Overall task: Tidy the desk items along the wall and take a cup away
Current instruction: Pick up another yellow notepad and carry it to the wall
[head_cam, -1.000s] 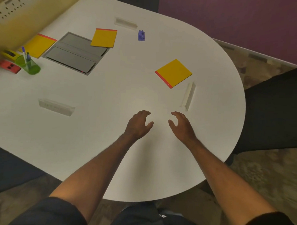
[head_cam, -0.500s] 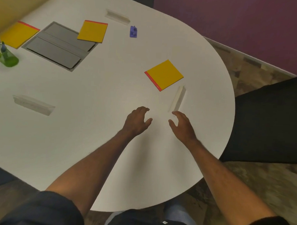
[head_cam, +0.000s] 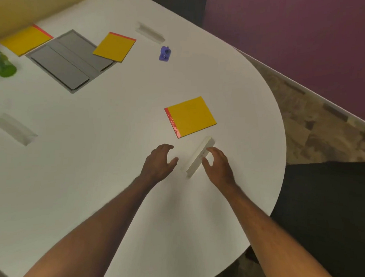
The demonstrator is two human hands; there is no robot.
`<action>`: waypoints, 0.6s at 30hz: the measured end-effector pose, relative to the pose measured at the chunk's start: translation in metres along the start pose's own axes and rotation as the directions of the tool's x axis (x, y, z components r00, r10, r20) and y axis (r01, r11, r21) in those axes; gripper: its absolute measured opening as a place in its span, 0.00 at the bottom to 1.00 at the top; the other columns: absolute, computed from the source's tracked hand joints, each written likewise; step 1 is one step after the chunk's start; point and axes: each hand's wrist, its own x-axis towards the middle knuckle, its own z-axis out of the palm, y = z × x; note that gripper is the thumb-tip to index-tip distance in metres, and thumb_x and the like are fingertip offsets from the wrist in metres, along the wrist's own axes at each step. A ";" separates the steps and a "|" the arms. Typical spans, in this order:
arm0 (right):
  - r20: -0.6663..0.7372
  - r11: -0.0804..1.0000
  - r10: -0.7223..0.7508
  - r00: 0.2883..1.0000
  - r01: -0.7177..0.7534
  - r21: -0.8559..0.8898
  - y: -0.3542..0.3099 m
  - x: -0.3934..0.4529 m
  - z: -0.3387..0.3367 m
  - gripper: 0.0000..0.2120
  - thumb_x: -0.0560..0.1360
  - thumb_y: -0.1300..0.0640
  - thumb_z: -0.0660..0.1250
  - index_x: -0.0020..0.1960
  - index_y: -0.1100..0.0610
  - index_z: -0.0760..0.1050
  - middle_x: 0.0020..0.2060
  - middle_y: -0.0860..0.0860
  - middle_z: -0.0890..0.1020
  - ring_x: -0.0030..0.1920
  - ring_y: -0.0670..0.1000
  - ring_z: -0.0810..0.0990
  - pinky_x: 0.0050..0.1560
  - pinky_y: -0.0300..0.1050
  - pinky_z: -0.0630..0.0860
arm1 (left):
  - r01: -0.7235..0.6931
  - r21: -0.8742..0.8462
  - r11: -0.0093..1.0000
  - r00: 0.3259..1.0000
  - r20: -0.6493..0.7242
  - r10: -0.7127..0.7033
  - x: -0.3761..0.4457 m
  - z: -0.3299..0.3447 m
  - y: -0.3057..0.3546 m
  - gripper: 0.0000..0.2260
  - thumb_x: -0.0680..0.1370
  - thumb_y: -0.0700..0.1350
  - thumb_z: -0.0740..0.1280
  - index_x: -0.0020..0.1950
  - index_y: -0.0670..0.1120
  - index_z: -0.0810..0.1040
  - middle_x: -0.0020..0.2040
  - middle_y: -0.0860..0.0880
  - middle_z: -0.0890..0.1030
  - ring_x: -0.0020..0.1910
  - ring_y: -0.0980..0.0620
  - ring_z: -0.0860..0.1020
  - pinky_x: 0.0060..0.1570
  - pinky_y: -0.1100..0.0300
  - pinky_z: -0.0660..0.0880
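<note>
Spanning most of the view, the white round table [head_cam: 93,176] carries a grey hatch [head_cam: 70,61], three yellow notepads, the nearest [head_cam: 191,117] just beyond a white name stand [head_cam: 199,157]. Both hands hover with loosely spread fingers: left hand [head_cam: 159,164], right hand [head_cam: 219,167] beside the stand. At the far left sits a green cup [head_cam: 5,69].

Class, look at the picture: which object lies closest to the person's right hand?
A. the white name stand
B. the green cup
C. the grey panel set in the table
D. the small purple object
A: the right hand is at the white name stand; whether its fingers touch it is unclear.
</note>
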 end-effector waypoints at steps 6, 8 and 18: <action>-0.012 0.999 0.023 1.000 -0.022 0.045 0.013 0.074 -0.013 0.21 0.80 0.50 0.66 0.72 0.52 0.71 0.69 0.51 0.76 0.67 0.53 0.74 0.59 0.39 0.69 | 0.097 -0.055 0.994 0.995 0.000 -0.097 0.052 0.008 0.008 0.24 0.80 0.55 0.65 0.74 0.48 0.70 0.74 0.48 0.71 0.72 0.47 0.70 0.69 0.47 0.70; -0.012 0.998 0.040 0.999 -0.039 0.054 0.014 0.097 -0.013 0.22 0.80 0.49 0.65 0.72 0.52 0.71 0.69 0.52 0.76 0.67 0.53 0.75 0.58 0.38 0.68 | 0.118 -0.069 0.991 0.993 0.010 -0.118 0.071 0.009 0.009 0.24 0.80 0.55 0.65 0.74 0.48 0.69 0.74 0.48 0.71 0.72 0.47 0.70 0.70 0.46 0.69; 0.023 0.994 0.106 0.994 -0.107 0.038 0.025 0.205 0.017 0.27 0.80 0.49 0.67 0.76 0.54 0.66 0.74 0.54 0.70 0.73 0.56 0.69 0.66 0.49 0.71 | 0.267 -0.311 0.912 0.962 0.031 -0.271 0.169 0.036 -0.003 0.25 0.80 0.56 0.66 0.74 0.48 0.70 0.74 0.46 0.71 0.71 0.45 0.71 0.70 0.49 0.69</action>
